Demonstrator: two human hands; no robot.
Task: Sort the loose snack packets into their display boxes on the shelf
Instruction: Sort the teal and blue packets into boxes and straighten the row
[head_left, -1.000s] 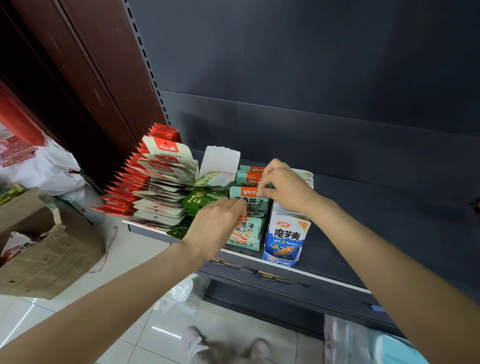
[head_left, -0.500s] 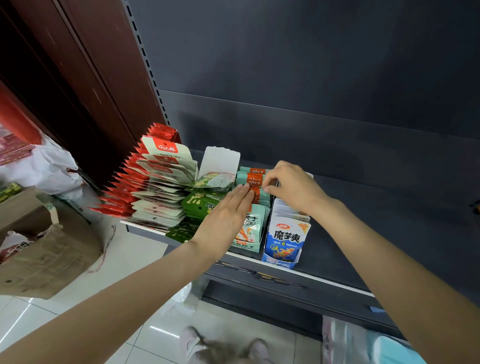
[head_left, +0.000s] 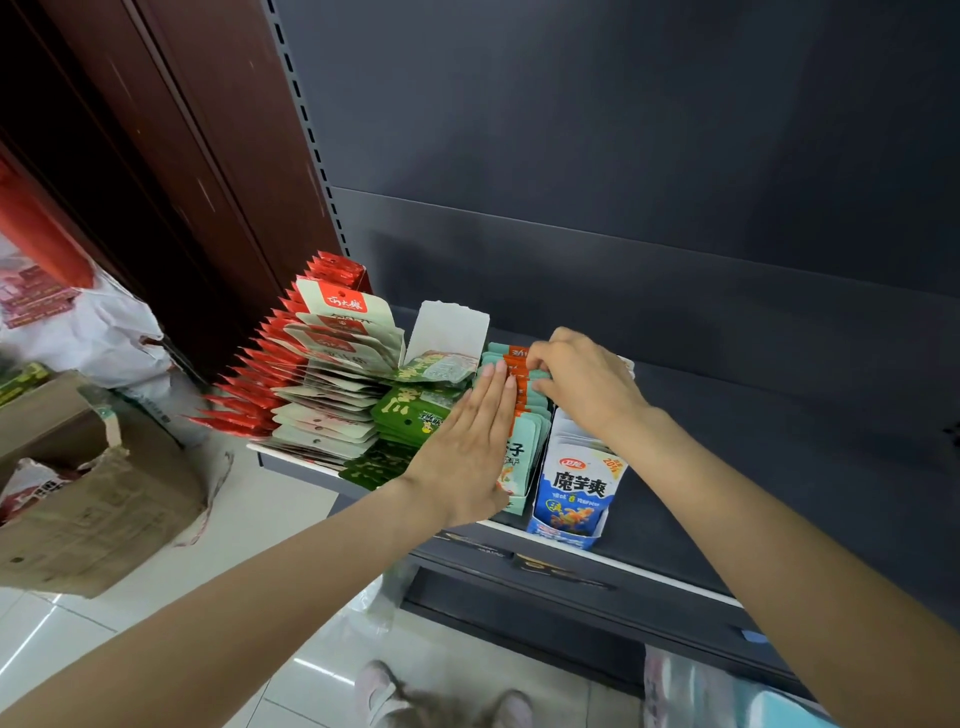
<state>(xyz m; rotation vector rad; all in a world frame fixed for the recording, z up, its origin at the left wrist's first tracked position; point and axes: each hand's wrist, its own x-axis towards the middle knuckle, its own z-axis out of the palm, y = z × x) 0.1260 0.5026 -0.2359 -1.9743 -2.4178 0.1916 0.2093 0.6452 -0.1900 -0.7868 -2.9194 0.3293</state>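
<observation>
We laid our left hand (head_left: 464, 447) flat, fingers straight and together, against the left side of the row of teal-and-orange snack packets (head_left: 521, 387) standing in their pale teal cardboard display box (head_left: 521, 499) on the dark grey metal shelf (head_left: 779, 467). Our right hand (head_left: 587, 384) curled its grip over the packet tops, pinching them near the back. Just beside stood the blue-and-white display box (head_left: 574, 496); to the left lay green packets (head_left: 410, 413) and red-and-cream packets (head_left: 332, 374).

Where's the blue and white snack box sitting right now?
In the head view, the blue and white display box stands at the shelf's front edge, immediately right of the teal packets, below the right hand.
</observation>
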